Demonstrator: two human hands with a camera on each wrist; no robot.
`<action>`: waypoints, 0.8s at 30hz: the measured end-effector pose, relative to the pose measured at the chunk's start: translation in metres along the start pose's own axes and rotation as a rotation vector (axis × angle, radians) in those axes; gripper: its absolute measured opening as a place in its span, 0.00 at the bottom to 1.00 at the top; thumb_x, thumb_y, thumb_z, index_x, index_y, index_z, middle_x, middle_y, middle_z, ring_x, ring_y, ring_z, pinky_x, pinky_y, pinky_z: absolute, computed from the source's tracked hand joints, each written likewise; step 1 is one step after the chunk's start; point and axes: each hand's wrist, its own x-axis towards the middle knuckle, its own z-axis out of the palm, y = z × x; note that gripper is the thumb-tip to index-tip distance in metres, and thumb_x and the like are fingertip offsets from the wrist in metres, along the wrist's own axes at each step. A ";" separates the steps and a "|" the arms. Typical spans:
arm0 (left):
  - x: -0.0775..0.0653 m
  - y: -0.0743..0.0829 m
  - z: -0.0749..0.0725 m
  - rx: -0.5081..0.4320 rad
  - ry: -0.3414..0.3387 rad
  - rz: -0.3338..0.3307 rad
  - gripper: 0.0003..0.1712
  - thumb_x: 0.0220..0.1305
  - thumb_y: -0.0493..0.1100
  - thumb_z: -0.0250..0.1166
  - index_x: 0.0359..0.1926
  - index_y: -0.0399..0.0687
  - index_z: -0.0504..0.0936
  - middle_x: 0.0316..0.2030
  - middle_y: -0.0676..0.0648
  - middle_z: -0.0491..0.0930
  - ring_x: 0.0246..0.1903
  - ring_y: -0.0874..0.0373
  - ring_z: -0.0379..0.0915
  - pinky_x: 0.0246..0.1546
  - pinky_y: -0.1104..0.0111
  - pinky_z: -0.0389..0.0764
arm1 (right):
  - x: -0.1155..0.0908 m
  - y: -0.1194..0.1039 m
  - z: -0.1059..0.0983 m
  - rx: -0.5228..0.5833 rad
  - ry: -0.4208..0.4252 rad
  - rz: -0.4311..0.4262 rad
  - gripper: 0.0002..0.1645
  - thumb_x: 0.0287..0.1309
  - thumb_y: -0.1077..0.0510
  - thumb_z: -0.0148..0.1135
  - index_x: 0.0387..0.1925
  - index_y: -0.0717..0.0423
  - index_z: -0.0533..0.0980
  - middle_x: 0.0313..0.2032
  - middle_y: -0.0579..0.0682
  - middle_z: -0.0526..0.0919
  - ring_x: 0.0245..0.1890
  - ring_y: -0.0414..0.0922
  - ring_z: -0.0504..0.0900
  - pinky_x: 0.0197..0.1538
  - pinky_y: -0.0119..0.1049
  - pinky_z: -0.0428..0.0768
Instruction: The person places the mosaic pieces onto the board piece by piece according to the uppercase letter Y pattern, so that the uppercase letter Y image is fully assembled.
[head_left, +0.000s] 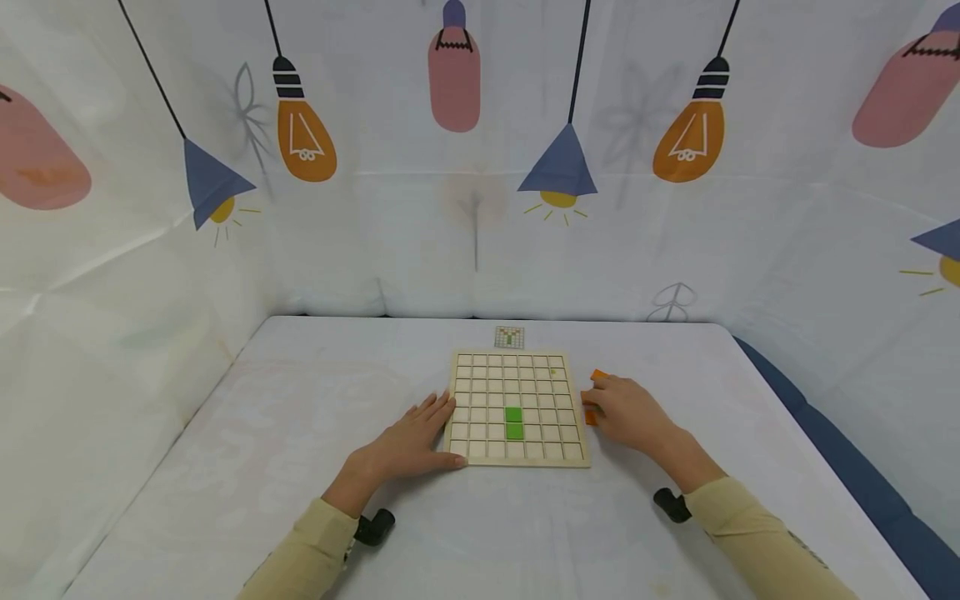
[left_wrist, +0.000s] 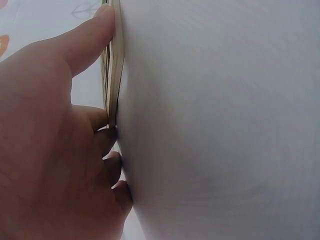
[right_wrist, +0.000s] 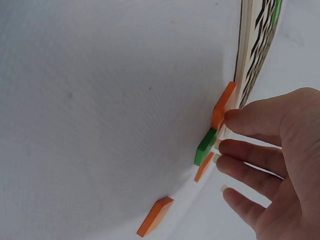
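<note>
A square wooden grid board (head_left: 516, 460) lies on the white table, with two green square tiles (head_left: 513, 431) in one column. My left hand (head_left: 408, 437) rests against the board's left side, fingers extended and thumb at its lower left corner. Beside the right edge, my right hand (head_left: 630, 410) reaches down over loose tiles. In the right wrist view, its thumb and fingertips are close to a green tile (right_wrist: 205, 147) and an orange tile (right_wrist: 223, 105); a gap shows between thumb and index finger. Another orange tile (right_wrist: 155, 216) lies apart from the fingers.
A small printed pattern card (head_left: 510, 337) lies behind the board. The white table (head_left: 300, 367) meets a patterned white curtain (head_left: 390, 233) at the back. Dark blue material (head_left: 832, 442) borders the table on the right.
</note>
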 end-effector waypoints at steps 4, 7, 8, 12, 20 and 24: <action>0.001 -0.001 0.001 0.002 -0.006 -0.005 0.57 0.62 0.70 0.61 0.79 0.44 0.49 0.79 0.43 0.46 0.79 0.45 0.38 0.77 0.47 0.50 | -0.001 0.003 0.002 -0.003 0.001 0.009 0.11 0.55 0.64 0.69 0.42 0.57 0.86 0.40 0.51 0.85 0.41 0.50 0.81 0.50 0.47 0.81; 0.000 -0.001 0.001 -0.001 -0.007 -0.009 0.57 0.62 0.70 0.61 0.79 0.44 0.48 0.79 0.44 0.46 0.79 0.45 0.38 0.77 0.47 0.50 | 0.000 0.004 0.003 0.005 0.009 0.007 0.10 0.54 0.64 0.69 0.40 0.57 0.86 0.43 0.53 0.86 0.40 0.51 0.82 0.48 0.47 0.82; 0.000 0.000 0.001 -0.001 -0.007 -0.011 0.57 0.62 0.70 0.61 0.79 0.45 0.48 0.79 0.44 0.46 0.80 0.45 0.37 0.78 0.47 0.49 | 0.000 0.005 0.003 0.007 0.009 0.009 0.10 0.54 0.65 0.69 0.39 0.57 0.86 0.44 0.53 0.86 0.40 0.51 0.82 0.48 0.47 0.82; 0.000 -0.001 0.001 -0.001 -0.007 -0.013 0.57 0.62 0.69 0.61 0.79 0.45 0.48 0.79 0.44 0.46 0.80 0.45 0.37 0.78 0.47 0.49 | 0.001 0.006 0.004 0.015 -0.001 0.021 0.11 0.53 0.66 0.68 0.39 0.57 0.86 0.45 0.53 0.86 0.40 0.51 0.82 0.48 0.47 0.83; 0.000 -0.001 0.001 0.003 -0.009 -0.017 0.57 0.62 0.70 0.61 0.79 0.46 0.48 0.79 0.45 0.45 0.80 0.46 0.37 0.78 0.48 0.49 | -0.001 0.008 0.005 0.007 -0.029 0.053 0.10 0.55 0.64 0.68 0.41 0.56 0.86 0.47 0.54 0.86 0.42 0.51 0.82 0.50 0.50 0.81; 0.001 -0.001 0.002 0.008 -0.006 -0.011 0.57 0.62 0.70 0.61 0.79 0.45 0.48 0.79 0.45 0.46 0.80 0.46 0.37 0.78 0.48 0.49 | -0.001 0.009 0.006 0.000 -0.042 0.071 0.10 0.55 0.65 0.67 0.40 0.57 0.85 0.42 0.52 0.86 0.39 0.50 0.81 0.49 0.50 0.81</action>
